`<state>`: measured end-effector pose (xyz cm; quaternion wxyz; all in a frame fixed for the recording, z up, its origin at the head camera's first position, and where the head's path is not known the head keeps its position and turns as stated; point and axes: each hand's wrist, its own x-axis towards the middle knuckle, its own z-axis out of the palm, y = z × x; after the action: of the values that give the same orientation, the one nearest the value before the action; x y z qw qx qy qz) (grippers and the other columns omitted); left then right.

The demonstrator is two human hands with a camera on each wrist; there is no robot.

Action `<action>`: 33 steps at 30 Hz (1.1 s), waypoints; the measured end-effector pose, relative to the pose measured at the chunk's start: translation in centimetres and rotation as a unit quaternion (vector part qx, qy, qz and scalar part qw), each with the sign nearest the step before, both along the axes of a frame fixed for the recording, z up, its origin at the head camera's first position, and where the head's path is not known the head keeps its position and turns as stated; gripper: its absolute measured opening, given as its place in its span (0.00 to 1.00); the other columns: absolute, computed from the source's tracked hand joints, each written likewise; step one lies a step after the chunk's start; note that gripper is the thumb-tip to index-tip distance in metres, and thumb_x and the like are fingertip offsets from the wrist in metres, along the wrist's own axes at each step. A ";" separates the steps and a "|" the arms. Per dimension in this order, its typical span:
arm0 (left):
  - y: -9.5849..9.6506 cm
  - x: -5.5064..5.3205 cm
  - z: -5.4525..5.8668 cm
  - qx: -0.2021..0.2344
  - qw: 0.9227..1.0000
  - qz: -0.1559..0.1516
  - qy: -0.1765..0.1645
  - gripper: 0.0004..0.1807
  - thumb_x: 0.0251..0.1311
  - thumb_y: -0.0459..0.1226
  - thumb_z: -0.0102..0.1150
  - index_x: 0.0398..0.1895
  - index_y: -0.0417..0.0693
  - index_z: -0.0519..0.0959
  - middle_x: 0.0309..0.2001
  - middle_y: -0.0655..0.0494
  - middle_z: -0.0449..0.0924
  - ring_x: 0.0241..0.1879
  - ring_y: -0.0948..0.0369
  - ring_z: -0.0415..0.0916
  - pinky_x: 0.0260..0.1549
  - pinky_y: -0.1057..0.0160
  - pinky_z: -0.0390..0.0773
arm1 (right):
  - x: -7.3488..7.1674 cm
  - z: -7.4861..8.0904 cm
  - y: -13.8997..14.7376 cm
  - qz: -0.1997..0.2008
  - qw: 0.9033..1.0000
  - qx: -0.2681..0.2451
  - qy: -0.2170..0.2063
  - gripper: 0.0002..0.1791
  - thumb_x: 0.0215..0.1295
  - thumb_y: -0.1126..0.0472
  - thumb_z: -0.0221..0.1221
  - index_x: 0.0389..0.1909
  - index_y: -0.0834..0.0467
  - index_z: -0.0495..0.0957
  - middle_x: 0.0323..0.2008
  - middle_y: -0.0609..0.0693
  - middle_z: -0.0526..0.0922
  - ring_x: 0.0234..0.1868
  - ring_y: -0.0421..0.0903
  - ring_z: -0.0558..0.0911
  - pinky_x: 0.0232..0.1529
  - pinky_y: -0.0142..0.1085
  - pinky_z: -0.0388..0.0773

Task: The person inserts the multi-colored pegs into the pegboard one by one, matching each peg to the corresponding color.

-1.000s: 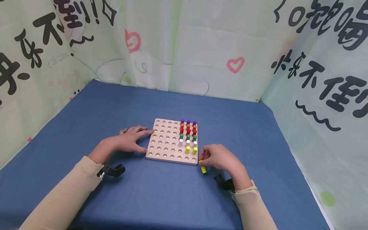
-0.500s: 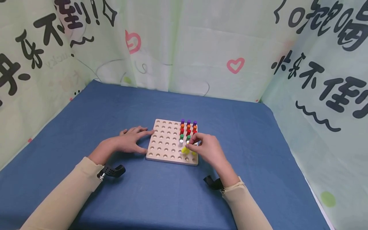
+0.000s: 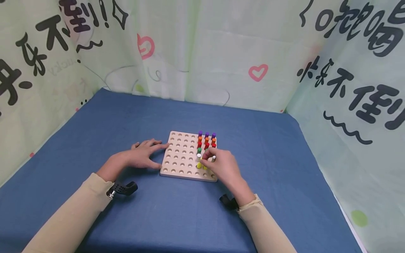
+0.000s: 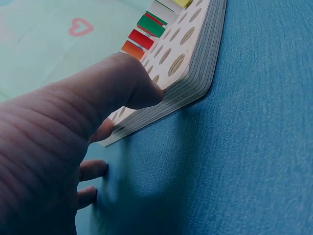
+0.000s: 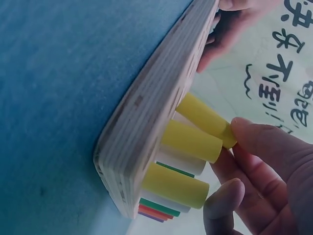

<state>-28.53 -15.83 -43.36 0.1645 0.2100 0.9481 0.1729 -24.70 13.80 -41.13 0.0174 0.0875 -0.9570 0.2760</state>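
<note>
A light wooden pegboard (image 3: 177, 168) with rows of round holes lies on the blue cloth. My left hand (image 3: 141, 154) rests at its left edge, thumb and index fingertip against the side and the fingers spread. With thumb and fingertips, my right hand (image 3: 223, 165) pinches a yellow peg (image 5: 208, 120) at its top end; its lower end is at a hole in the board. Two more yellow pegs stand beside it, one being the near yellow peg (image 5: 176, 186). Behind them are rows of white, green, red, orange and purple pegs (image 3: 207, 135), partly hidden by my right hand.
Blue cloth (image 3: 152, 218) covers the table around the board. A pale curtain (image 3: 221, 49) with dark lettering and pink hearts encloses the back and both sides. Each wrist carries a black strap mount, such as the left wrist mount (image 3: 124, 188).
My right hand has lifted the yellow peg from beside the board's right edge and moved it left and up to a hole in the yellow row. My left hand has stayed in place.
</note>
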 end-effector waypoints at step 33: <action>-0.3 0.6 -1.2 0.051 0.998 -0.025 0.013 0.53 0.49 0.54 0.67 0.76 0.65 0.47 0.75 0.46 0.42 0.74 0.41 0.30 0.58 0.27 0.28 | 0.1 -0.4 0.6 0.082 0.995 0.029 0.057 0.05 0.60 0.46 0.63 0.29 0.41 0.80 0.28 0.36 0.76 0.21 0.39 0.71 0.23 0.35 0.69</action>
<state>-27.96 -16.16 -44.54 0.1457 0.2441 0.9344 0.2144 -24.57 14.36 -41.55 0.0470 0.1819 -0.9516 0.2432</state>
